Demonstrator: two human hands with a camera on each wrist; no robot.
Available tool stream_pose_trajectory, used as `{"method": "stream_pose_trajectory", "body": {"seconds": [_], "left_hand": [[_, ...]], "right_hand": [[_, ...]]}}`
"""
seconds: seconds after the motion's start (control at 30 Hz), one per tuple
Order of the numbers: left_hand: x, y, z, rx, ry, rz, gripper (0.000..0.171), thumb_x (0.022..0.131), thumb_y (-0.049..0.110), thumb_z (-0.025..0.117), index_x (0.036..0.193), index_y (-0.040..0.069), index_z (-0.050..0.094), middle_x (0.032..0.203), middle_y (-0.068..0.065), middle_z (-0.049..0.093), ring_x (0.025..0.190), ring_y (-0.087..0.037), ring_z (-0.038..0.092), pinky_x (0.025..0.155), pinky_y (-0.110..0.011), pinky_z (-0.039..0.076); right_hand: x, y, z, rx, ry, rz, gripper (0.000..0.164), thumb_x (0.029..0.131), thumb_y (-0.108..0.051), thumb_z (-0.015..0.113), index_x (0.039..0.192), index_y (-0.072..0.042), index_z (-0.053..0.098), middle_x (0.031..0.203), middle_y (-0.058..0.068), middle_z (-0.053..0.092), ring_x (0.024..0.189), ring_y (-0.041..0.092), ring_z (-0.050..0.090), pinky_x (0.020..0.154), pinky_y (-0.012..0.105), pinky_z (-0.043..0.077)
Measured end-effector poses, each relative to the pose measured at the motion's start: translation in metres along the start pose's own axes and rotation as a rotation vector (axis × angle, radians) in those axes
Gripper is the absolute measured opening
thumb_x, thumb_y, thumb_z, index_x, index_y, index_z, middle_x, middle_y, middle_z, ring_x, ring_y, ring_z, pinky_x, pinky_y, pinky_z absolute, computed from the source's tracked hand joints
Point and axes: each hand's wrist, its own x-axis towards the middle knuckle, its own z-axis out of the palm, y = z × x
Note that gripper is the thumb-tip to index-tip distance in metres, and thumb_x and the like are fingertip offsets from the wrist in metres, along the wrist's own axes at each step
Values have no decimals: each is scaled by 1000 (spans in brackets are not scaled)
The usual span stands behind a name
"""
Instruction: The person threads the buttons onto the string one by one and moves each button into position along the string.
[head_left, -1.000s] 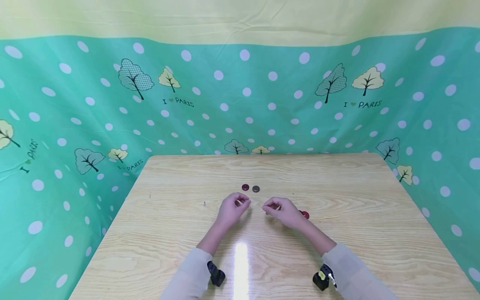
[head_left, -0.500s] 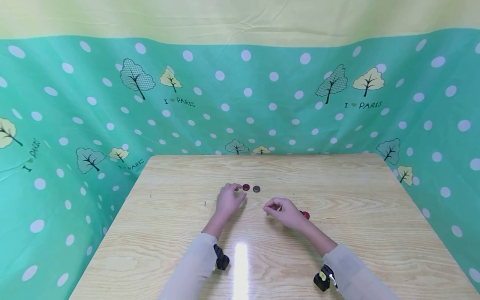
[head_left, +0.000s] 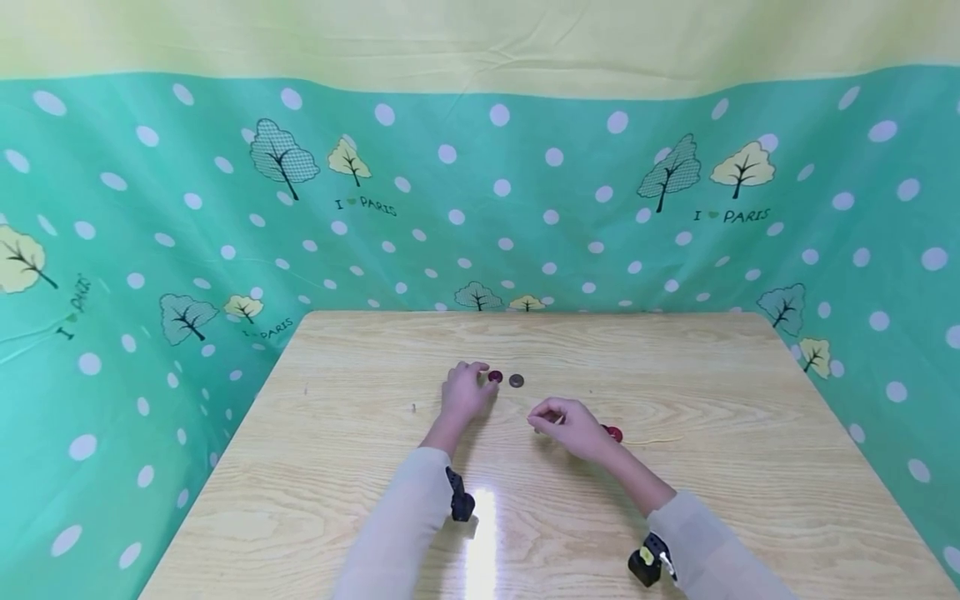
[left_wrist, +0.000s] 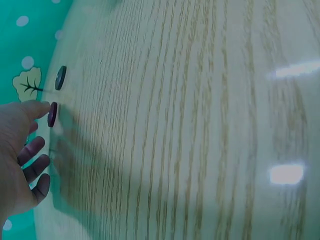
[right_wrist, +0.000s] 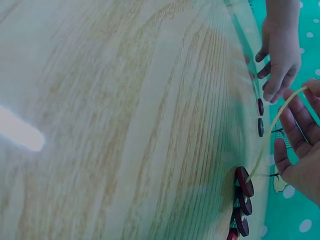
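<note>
A dark red button (head_left: 496,377) lies flat on the table, with a grey-brown button (head_left: 517,381) just to its right. My left hand (head_left: 463,393) reaches over the dark red one, its thumb and forefinger spread around it; whether they touch it is hard to tell. In the right wrist view, my right hand (right_wrist: 307,155) pinches the end of a yellow cord (right_wrist: 270,132). Several dark red and dark buttons (right_wrist: 244,181) sit in a row along that cord, partly hidden behind the right wrist in the head view, where a red button (head_left: 615,434) shows.
The wooden table (head_left: 360,500) stretches around both hands. A green polka-dot curtain (head_left: 420,183) hangs behind and at the sides. The cord's tail (head_left: 656,441) trails to the right of the strung buttons. A tiny dark mark (head_left: 413,408) shows on the table left of the left hand.
My left hand has left its place opposite the right hand, moved away toward the back, and parted its fingers at the dark red button. The right hand has stayed put, holding the cord.
</note>
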Motion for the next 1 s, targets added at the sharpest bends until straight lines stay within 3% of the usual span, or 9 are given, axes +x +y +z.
{"method": "stream_pose_trajectory", "body": {"seconds": [0.53,1.0], "left_hand": [[4,6,6,59,-38,-21,43,86,34,65,124,14,59,117,-13,57,106,-29,50,89,-44,42],[6,10,10,105,-25,-38,42,86,35,65,123,15,60,118,-14,56,106,-30,49,88,-45,42]], "right_hand": [[-1,3,-1,-5,1,-3,20,89,-27,63,96,-9,68,85,9,67,76,18,58,60,21,46],[-2,3,-2,-9,-8,-6,25,90,-28,61,99,-5,67,87,11,67,73,12,56,58,21,46]]}}
